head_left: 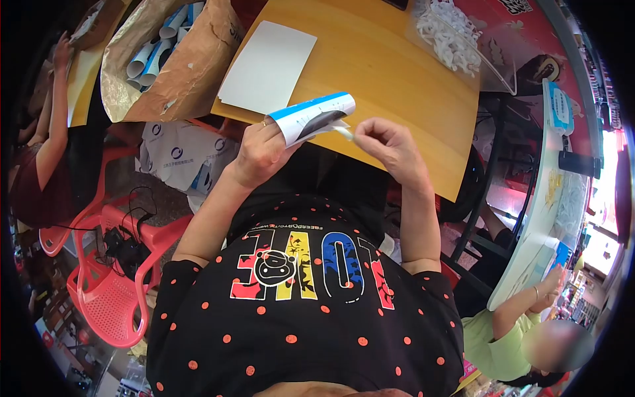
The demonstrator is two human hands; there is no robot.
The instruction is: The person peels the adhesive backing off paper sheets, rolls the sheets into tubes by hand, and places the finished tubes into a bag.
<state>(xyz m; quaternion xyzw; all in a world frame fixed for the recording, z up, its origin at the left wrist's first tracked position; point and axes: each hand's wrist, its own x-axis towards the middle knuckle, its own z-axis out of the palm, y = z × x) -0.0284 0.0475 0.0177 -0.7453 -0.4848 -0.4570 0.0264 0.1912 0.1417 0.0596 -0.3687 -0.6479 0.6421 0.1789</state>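
Note:
My left hand (259, 153) is closed around a rolled sheet of printed paper (311, 114), blue along the top and white with a dark picture. The roll lies tilted in front of me, just past the near edge of the yellow table. At its right end, my right hand (391, 147) pinches with thumb and forefinger at a small white strip (344, 132) that sticks out from the paper. What kind of strip it is I cannot make out. A stack of white sheets (268, 66) lies on the table beyond my left hand.
A brown paper bag (178, 86) with several rolled sheets (157, 63) stands at the left. A clear box of small white pieces (450, 36) sits at the table's (390, 73) far right. Red chairs (109, 291) stand left; other people (499, 331) are on both sides.

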